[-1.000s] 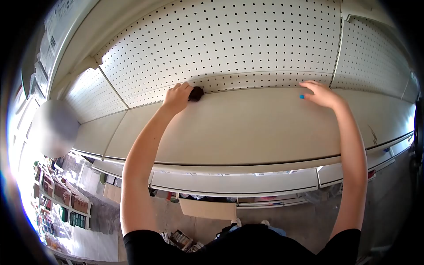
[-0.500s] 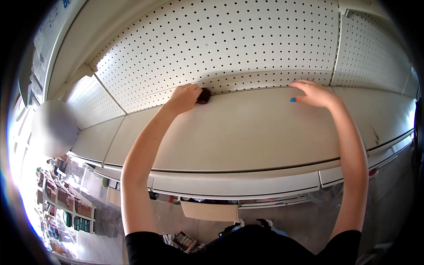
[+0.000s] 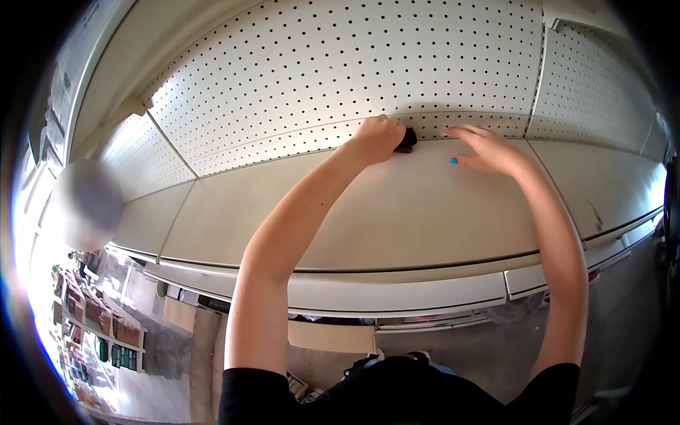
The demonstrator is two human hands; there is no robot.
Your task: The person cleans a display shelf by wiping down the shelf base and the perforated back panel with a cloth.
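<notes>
My left hand point(image 3: 380, 138) is closed on a small dark object point(image 3: 406, 140) at the back of the cream shelf point(image 3: 425, 205), close to the foot of the perforated back panel point(image 3: 340, 64). What the dark object is cannot be made out. To its right, my right hand point(image 3: 485, 150) has its fingers apart and holds nothing. Its fingertips are near the lower strip of the panel, and a blue nail shows on the thumb.
A shelf front edge point(image 3: 397, 294) runs below the shelf surface. Under it an open cardboard flap point(image 3: 331, 337) sticks out. At the lower left stands a rack of boxes point(image 3: 99, 319). A blurred round pale shape point(image 3: 86, 205) is at the left.
My left hand has moved right along the back of the shelf with the dark object. My right hand has shifted slightly left, so the two hands are nearer each other.
</notes>
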